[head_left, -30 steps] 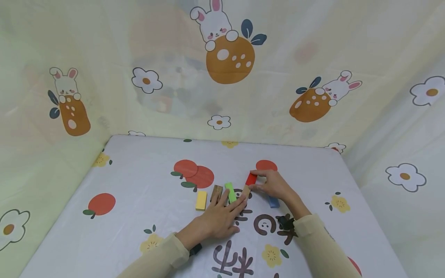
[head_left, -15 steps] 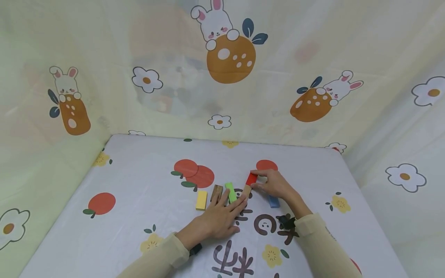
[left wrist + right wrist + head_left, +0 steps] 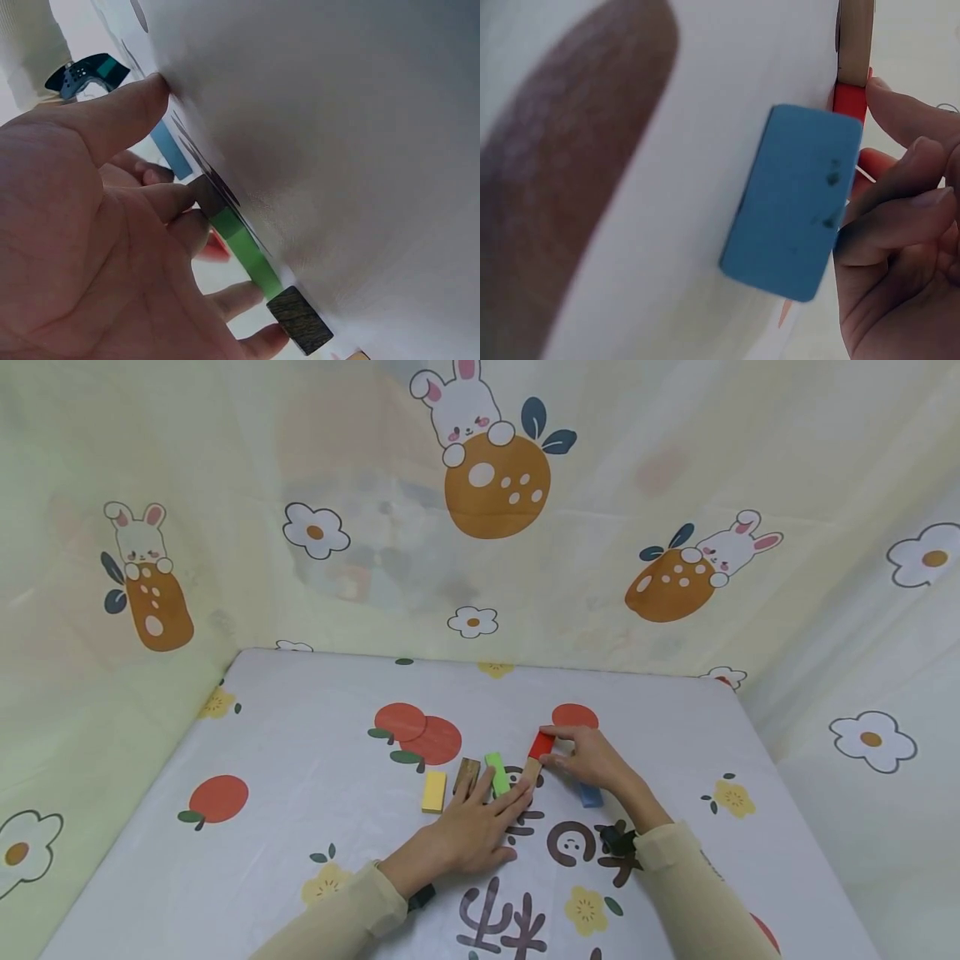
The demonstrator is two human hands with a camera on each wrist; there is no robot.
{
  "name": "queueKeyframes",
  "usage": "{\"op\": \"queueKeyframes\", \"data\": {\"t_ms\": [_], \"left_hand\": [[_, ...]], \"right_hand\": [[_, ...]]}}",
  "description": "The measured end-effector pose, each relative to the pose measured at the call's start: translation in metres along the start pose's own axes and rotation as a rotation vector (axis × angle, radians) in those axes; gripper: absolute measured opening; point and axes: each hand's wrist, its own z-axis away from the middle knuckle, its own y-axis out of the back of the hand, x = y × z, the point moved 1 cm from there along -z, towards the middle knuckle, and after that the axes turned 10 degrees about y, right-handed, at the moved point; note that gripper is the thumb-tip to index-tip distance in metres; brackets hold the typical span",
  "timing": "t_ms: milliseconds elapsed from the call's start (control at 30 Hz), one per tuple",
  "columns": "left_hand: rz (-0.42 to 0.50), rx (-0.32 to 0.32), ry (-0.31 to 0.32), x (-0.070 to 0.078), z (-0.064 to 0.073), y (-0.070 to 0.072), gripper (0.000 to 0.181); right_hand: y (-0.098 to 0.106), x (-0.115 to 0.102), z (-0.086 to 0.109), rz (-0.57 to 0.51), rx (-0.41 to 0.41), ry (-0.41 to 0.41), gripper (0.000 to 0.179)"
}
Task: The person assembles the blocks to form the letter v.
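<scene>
In the head view, my right hand pinches a red block between thumb and index finger. End to end with it lies a plain wooden block, touched by fingertips of my left hand, whose fingers are spread and straight. Other left fingertips reach a green block and a dark brown wood-grained block. The left wrist view shows these fingers along the green block and dark brown block. A blue block stands below my right palm, partly hidden in the head view.
A yellow block sits left of the dark brown one, at the end of the curved row. White cloth with printed fruit and flowers covers the table. Patterned curtains rise behind and at both sides.
</scene>
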Motion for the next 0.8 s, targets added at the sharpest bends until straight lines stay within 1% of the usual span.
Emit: {"op": "queueKeyframes", "data": {"t_ms": [233, 433, 800], "left_hand": [[0.003, 0.014, -0.006, -0.0002, -0.0001, -0.0006, 0.084], [-0.007, 0.024, -0.006, -0.0002, -0.0001, -0.0001, 0.084], [-0.001, 0.019, -0.008, -0.0005, 0.0005, -0.0005, 0.085]], "right_hand": [[0.0000, 0.0018, -0.0012, -0.016, 0.001, 0.025, 0.053], [0.0005, 0.0018, -0.0007, -0.011, -0.001, 0.029, 0.053], [-0.0015, 0.0015, 0.0005, 0.004, -0.001, 0.032, 0.053]]}}
